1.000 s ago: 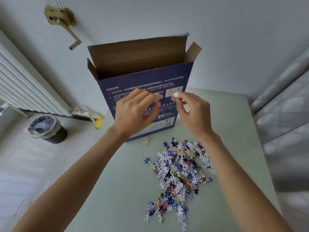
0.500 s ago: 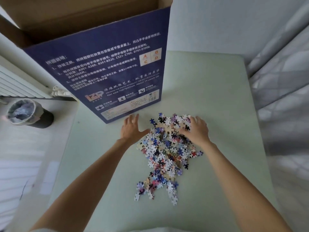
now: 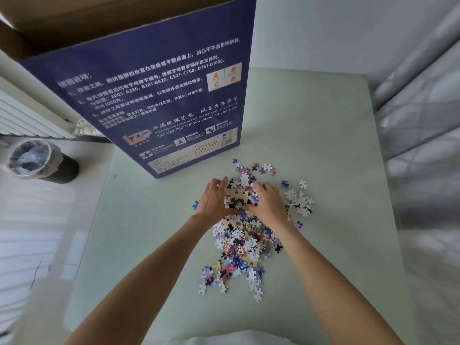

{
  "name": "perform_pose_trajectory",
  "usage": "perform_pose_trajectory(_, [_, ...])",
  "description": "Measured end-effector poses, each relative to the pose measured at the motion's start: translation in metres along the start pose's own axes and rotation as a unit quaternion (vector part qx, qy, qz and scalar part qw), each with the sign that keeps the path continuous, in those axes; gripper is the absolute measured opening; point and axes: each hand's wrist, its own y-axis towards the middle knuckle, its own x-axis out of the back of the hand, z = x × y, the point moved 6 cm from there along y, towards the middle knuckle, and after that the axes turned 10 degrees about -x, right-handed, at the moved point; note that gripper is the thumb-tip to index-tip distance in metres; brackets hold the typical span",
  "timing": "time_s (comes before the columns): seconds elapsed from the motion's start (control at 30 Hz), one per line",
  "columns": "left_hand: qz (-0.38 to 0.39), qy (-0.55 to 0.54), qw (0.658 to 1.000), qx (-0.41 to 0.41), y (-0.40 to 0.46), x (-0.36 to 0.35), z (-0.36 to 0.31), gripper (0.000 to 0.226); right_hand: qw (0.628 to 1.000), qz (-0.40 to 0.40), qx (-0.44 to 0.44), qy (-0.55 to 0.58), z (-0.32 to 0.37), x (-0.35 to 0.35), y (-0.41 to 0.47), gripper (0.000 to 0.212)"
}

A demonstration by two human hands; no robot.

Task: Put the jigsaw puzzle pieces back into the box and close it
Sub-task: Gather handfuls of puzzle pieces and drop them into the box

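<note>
A tall dark-blue puzzle box (image 3: 159, 103) stands upright at the back left of the pale green table (image 3: 323, 145), its brown top flaps open. A loose pile of jigsaw puzzle pieces (image 3: 241, 245) lies on the table in front of it. My left hand (image 3: 214, 200) and my right hand (image 3: 268, 202) are cupped toward each other at the far end of the pile, pressing a heap of pieces (image 3: 237, 196) between them. A few stray pieces (image 3: 300, 200) lie to the right of my right hand.
A bin (image 3: 37, 160) lined with a plastic bag stands on the floor at the left, beside a white radiator (image 3: 22, 115). A quilted grey bed cover (image 3: 423, 135) runs along the table's right side. The table's left edge is near the box.
My hands came down from the box's front to the pile, then closed together from either side, gathering a heap of pieces. The view has tilted down and moved closer to the table.
</note>
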Motion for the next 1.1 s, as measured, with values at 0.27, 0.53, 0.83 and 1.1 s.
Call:
perform_pose_trajectory(0.27, [0.003, 0.003, 1.000, 0.029, -0.004, 0.002, 0.010, 0.072, 0.998, -0.011, 0.012, 0.059, -0.002, 0.014, -0.009, 0.054])
perform_pose_trajectory(0.53, [0.002, -0.069, 0.997, 0.043, -0.003, -0.001, 0.003, 0.059, 0.995, -0.009, -0.015, 0.102, -0.006, 0.023, -0.012, 0.043])
perform_pose_trajectory(0.83, [-0.013, -0.119, 0.991, 0.066, -0.009, 0.003, 0.006, 0.038, 0.990, -0.039, -0.024, 0.135, -0.016, 0.046, -0.022, 0.040])
perform_pose_trajectory(1.1, [-0.088, -0.114, 0.990, 0.008, -0.031, 0.032, 0.006, 0.029, 0.997, -0.023, 0.019, 0.073, -0.008, 0.085, -0.046, 0.038])
